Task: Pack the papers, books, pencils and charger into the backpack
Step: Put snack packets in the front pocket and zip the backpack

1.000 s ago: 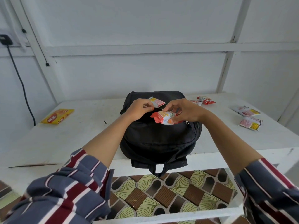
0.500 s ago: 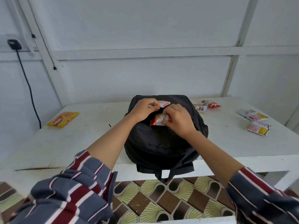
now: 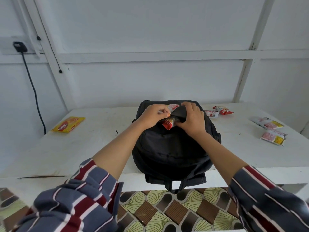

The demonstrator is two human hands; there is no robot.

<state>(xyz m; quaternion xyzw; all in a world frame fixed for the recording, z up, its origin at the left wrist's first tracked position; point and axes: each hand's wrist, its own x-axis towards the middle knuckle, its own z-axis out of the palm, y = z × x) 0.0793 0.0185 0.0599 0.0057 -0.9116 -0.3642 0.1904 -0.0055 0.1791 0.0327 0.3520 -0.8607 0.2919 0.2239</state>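
Black backpack [image 3: 173, 148] lies flat on white table [image 3: 100, 139], straps hanging over near edge. Both hands at backpack's upper pocket opening. Fingers of left hand [image 3: 153, 114] curled, pinching opening's left edge. Fingers of right hand [image 3: 192, 119] bent over pocket flap, gripping fabric. Red packet [image 3: 168, 123] half inside opening, poking out between hands, touching right fingers. White-red packet [image 3: 173, 107] on backpack's top, just behind left fingertips. Yellow packet [image 3: 68, 124] well left of backpack; four more packets [image 3: 267, 123] to backpack's right.

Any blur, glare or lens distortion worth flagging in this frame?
Head view: soft, even light, no glare; wide-angle lens splays the wall posts; striped sleeves at the bottom are smeared; left hand, right hand and backpack look sharp.
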